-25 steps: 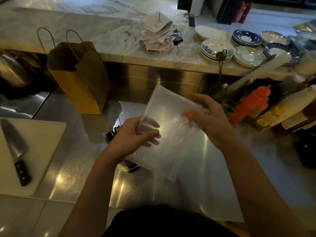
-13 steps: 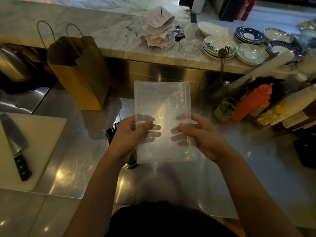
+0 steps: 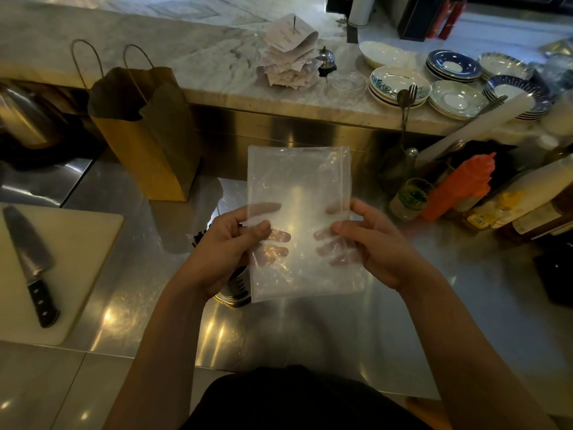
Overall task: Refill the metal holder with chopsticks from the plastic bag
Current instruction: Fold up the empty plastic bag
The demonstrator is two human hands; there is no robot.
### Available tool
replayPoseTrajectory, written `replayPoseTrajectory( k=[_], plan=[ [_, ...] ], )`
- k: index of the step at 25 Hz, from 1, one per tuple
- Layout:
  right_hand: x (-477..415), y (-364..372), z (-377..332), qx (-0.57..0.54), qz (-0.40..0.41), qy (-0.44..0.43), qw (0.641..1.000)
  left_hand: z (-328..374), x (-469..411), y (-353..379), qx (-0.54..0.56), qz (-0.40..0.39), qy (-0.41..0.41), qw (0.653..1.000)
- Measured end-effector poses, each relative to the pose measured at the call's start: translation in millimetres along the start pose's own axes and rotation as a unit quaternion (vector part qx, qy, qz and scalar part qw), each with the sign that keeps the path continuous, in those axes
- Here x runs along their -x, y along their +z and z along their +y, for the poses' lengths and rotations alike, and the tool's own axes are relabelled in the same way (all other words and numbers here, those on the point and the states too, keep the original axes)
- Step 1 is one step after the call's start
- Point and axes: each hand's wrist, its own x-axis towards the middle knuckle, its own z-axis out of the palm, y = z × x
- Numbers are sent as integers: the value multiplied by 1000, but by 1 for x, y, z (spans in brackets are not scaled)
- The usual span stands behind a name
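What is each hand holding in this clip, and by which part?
Both hold the plastic bag upright: the left hand pinches its left edge, the right hand its right edge, thumbs in front, fingers behind.

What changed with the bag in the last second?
The plastic bag turned from a slant to upright. The right hand slid from its top corner down to its right edge; the left hand kept its grip on the left edge. The metal holder and knife stayed put.

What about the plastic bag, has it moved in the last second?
Yes: the plastic bag swung from slanted to square, top edge now parallel to the marble ledge.
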Motion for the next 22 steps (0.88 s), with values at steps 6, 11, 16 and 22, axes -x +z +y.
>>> replayPoseTrajectory(
  k=[6, 11, 16, 22],
  plan=[
    [-1, -4, 4, -44, -3, -13, 999, 2, 2, 1, 19, 12, -1, 1000],
    [-3, -3, 2, -102, 15, 2, 995, 0, 3, 2, 40, 37, 8, 998],
    [-8, -2, 4, -118, 26, 5, 993, 5, 5, 3, 61, 17, 0, 998],
    [-15, 0, 6, -21, 73, -9, 997, 7, 7, 11, 53, 10, -34, 998]
  ],
)
